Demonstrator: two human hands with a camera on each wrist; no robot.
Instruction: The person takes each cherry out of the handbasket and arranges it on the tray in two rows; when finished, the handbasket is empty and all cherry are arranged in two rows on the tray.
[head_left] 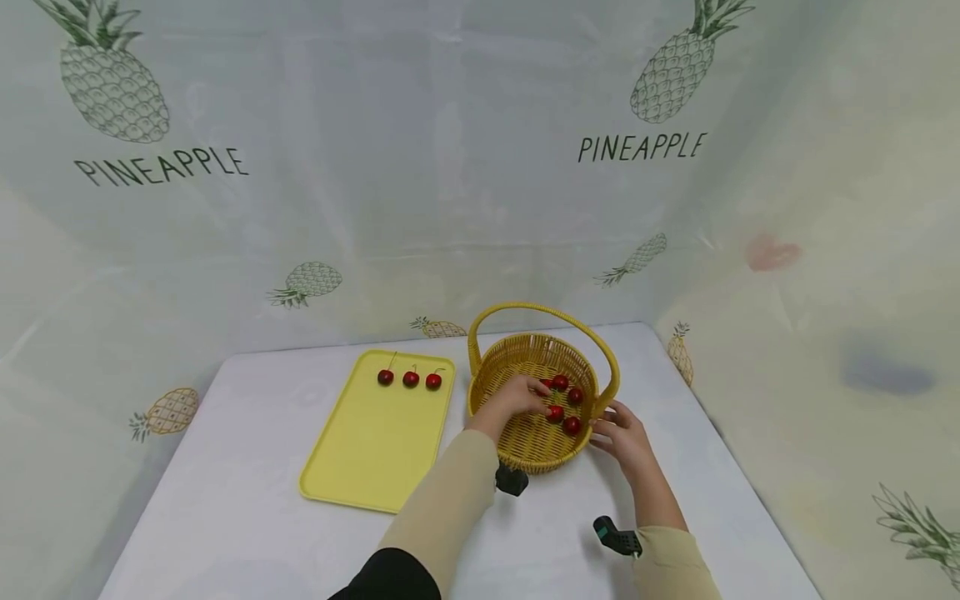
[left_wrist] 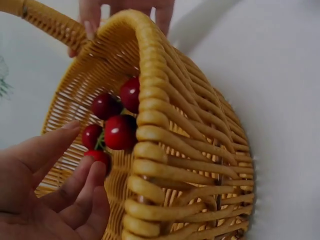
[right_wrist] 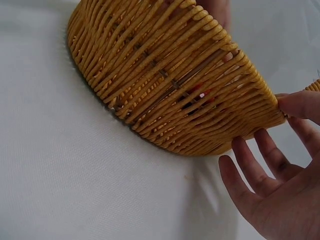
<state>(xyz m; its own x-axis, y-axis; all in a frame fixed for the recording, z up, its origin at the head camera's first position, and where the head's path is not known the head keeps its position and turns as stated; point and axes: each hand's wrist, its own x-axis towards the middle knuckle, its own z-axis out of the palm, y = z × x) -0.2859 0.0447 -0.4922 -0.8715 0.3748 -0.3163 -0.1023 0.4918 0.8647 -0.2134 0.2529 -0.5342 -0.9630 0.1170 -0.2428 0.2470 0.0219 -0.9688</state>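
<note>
A yellow woven basket (head_left: 534, 457) with an arched handle (head_left: 537, 307) stands on the white table. Several red cherries (left_wrist: 120, 132) lie together inside it, towards its right side. My left hand (head_left: 521, 395) reaches over the rim into the basket, its fingers loosely extended. In the left wrist view the fingertips are right at the lowest cherry (left_wrist: 99, 159), none curled round it. My right hand (head_left: 624, 435) holds the basket's right side by the handle's foot. In the right wrist view its thumb (right_wrist: 300, 105) lies at the rim and its fingers rest against the outer wall.
Left of the basket lies a yellow rectangular tray (head_left: 367, 442), with three stemmed cherries (head_left: 410, 379) in a row near its far edge. A pineapple-printed sheet (head_left: 450, 167) hangs behind the table's far edge and along its sides.
</note>
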